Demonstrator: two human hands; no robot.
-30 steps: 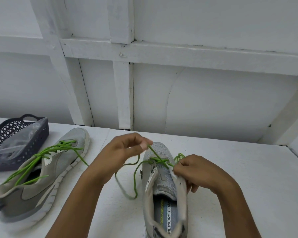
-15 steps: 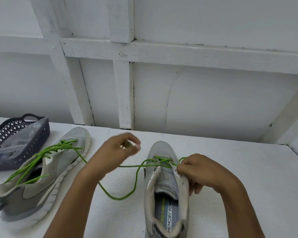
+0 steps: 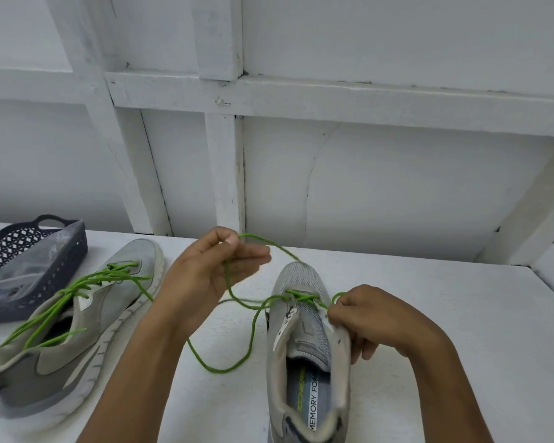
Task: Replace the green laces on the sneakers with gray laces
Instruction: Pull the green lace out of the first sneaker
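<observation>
Lace [image 3: 224, 369], green cord, loops from mesh sneaker [image 3: 301, 279].

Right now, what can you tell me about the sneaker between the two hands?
The sneaker is gray mesh with a pale collar. It stands upright on the white table, toe pointing away. Its insole reads MEMORY FOAM. A green lace sits only in the eyelets near the toe and trails in a loose loop to the left. The left hand pinches that lace above the table; the right hand holds the sneaker's right edge by the eyelets.
</observation>
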